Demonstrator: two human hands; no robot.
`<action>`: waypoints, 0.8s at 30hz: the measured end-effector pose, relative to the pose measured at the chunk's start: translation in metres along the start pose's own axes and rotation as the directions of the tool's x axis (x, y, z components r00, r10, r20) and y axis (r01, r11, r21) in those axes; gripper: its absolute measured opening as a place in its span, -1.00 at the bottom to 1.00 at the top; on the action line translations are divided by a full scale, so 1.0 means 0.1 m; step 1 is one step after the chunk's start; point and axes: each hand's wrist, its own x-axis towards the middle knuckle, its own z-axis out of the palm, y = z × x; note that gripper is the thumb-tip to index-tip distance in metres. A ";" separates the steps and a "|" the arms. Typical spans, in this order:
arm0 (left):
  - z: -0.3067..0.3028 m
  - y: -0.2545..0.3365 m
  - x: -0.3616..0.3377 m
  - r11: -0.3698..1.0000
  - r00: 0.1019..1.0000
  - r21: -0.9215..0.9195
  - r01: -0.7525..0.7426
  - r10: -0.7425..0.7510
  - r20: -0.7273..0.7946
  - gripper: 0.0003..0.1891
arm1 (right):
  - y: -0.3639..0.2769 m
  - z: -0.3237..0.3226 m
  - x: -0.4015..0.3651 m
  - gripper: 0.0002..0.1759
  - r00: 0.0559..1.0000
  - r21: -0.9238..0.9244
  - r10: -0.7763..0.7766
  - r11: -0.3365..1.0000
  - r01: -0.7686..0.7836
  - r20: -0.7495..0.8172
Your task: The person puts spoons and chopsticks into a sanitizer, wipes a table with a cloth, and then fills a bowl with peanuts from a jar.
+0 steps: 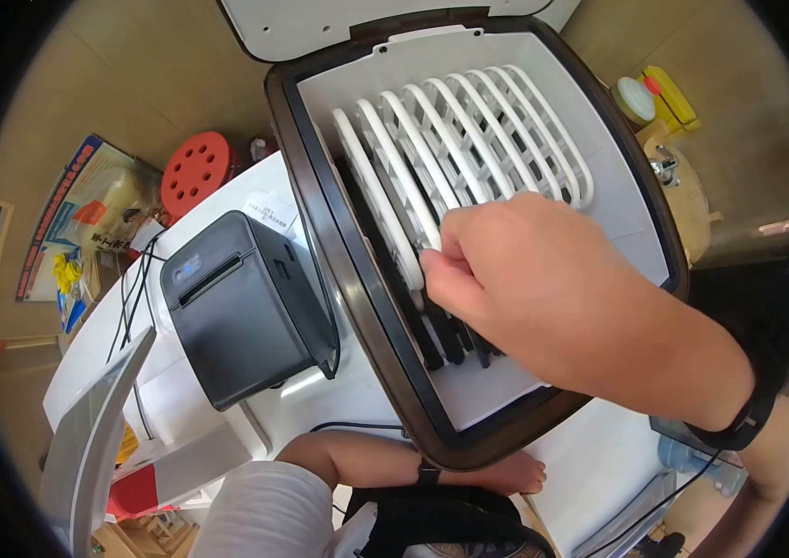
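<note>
My right hand reaches over an open box with a brown rim and a pale grey inside. Its thumb and bent fingers pinch the near end of a white plastic rack, one of several looped, slatted racks standing side by side in the box. Dark strips show below the racks, partly hidden by my hand. My left hand lies low by the box's front edge, fingers curled in and nothing seen in them. The box's lid is raised at the back.
Left of the box stands a black printer with cables on a white table. A red round holder with holes sits behind it. A tilted screen is at lower left. Bottles and a yellow container are at the back right.
</note>
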 end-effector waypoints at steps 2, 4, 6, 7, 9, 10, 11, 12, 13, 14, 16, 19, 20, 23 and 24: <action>-0.04 0.03 0.00 0.999 0.999 0.033 0.030 -0.032 0.041 -0.92 | 0.04 -0.04 -0.04 -0.63 0.984 0.076 0.115 0.989 -0.126 0.140; -0.04 0.06 -0.01 0.997 0.995 0.054 0.061 -0.065 0.078 -0.90 | 0.12 0.13 -0.13 -0.62 0.953 0.017 0.191 0.980 -0.200 0.234; -0.06 0.06 -0.01 0.997 0.995 0.062 0.043 -0.048 0.089 -0.90 | 0.20 0.32 -0.13 -0.62 0.911 -0.055 0.262 0.965 -0.258 0.318; -0.07 0.06 0.00 0.997 0.995 0.062 0.042 -0.047 0.089 -0.90 | 0.23 0.39 -0.10 -0.62 0.932 -0.028 0.231 0.972 -0.232 0.279; -0.07 0.05 0.01 0.998 0.995 0.042 0.037 -0.041 0.091 -0.90 | 0.26 0.39 -0.04 -0.63 0.951 -0.004 0.205 0.978 -0.210 0.234; -0.05 0.04 0.01 0.999 0.995 0.043 0.033 -0.037 0.096 -0.90 | 0.24 0.30 0.07 -0.68 0.804 0.081 0.346 0.897 -0.435 0.483; -0.02 0.03 0.00 0.998 0.996 0.044 0.043 -0.046 0.081 -0.90 | 0.24 0.25 0.12 -0.73 0.579 0.099 0.404 0.755 -0.648 0.708; -0.01 0.04 0.01 0.998 0.996 0.043 0.053 -0.055 0.066 -0.89 | 0.23 0.29 0.06 -0.73 0.577 0.099 0.409 0.751 -0.653 0.707; -0.01 0.04 0.01 0.998 0.996 0.040 0.049 -0.052 0.069 -0.89 | 0.19 0.34 -0.01 -0.70 0.738 0.108 0.427 0.825 -0.554 0.523; 0.00 0.04 0.01 0.998 0.996 0.035 0.059 -0.061 0.069 -0.89 | 0.17 0.38 -0.07 -0.64 0.861 0.088 0.401 0.890 -0.447 0.313; -0.01 0.05 0.00 0.997 0.995 0.032 0.070 -0.072 0.071 -0.89 | 0.26 0.27 -0.08 -0.65 0.849 0.126 0.384 0.883 -0.453 0.364; -0.03 0.05 0.03 0.998 0.996 0.013 0.067 -0.068 0.063 -0.89 | 0.30 0.08 -0.04 -0.70 0.699 0.263 0.394 0.727 -0.635 0.597; -0.04 0.05 0.03 0.997 0.995 0.008 0.076 -0.076 0.070 -0.89 | 0.29 0.03 -0.06 -0.71 0.743 0.269 0.387 0.759 -0.593 0.546; -0.03 0.06 0.01 0.996 0.993 0.007 0.090 -0.090 0.077 -0.89 | 0.22 -0.17 -0.14 -0.72 0.810 0.328 0.372 0.775 -0.540 0.453; -0.03 0.06 0.00 0.996 0.993 0.016 0.092 -0.093 0.079 -0.89 | 0.18 -0.25 -0.16 -0.72 0.818 0.347 0.371 0.770 -0.536 0.439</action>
